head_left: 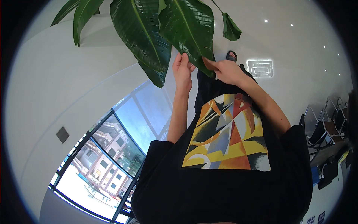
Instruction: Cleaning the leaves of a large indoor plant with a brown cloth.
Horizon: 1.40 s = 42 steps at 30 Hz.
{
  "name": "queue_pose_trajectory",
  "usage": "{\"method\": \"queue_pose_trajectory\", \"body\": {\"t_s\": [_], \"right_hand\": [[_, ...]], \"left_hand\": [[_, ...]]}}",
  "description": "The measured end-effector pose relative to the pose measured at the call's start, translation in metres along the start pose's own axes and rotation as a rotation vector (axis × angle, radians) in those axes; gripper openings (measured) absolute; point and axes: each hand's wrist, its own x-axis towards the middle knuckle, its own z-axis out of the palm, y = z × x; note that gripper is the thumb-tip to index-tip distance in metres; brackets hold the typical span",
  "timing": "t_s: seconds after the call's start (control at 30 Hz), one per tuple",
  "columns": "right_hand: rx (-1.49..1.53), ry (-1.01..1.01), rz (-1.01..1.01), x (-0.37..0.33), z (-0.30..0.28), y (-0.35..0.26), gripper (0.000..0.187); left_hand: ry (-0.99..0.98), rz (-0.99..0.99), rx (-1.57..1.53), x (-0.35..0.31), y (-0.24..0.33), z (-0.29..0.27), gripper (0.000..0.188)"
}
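A large glossy green plant leaf [188, 30] hangs down at the top middle, its tip pointing toward me. My left hand [182, 71] is closed at the leaf's left lower edge, thumb and fingertips at the rim. From the other side, my right hand [229, 71] is closed around the part near the tip; its fingers are partly hidden and slightly blurred. Beside the left hand droops a second broad dark green leaf [141, 37], which neither hand touches.
Narrower leaves [85, 18] hang at the upper left, and a small curled leaf [231, 28] at the upper right. Metal-framed chairs [326, 127] stand at the right. A large window [108, 156] fills the lower left. My sandalled foot [231, 56] rests on the pale shiny floor [287, 48].
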Motion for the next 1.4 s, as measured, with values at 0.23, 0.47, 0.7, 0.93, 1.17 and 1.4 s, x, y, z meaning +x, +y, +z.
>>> {"method": "queue_pose_trajectory", "body": {"t_s": [0.23,0.47,0.7,0.93,1.17,1.4], "right_hand": [[0.13,0.145,0.059,-0.019,-0.013,0.001,0.065],[-0.037,0.239,-0.221,0.02,0.0,-0.038,0.07],[-0.092,0.046,-0.212,-0.012,-0.006,-0.014,0.069],[-0.045,0.065,-0.251,0.007,-0.021,-0.034,0.073],[-0.061,-0.002,-0.195,-0.022,-0.005,0.008,0.066],[1.357,0.25,0.442,-0.002,0.004,0.105,0.035]], "left_hand": [[-0.059,0.012,-0.004,0.005,0.001,0.001,0.029],[-0.095,0.02,-0.108,0.004,-0.004,-0.007,0.024],[-0.025,-0.086,-0.138,-0.003,-0.007,-0.003,0.025],[-0.08,-0.056,-0.133,0.005,-0.018,-0.015,0.023],[-0.079,-0.062,-0.131,-0.002,-0.01,-0.008,0.028],[-0.092,-0.042,-0.16,-0.014,0.0,-0.004,0.029]]}}
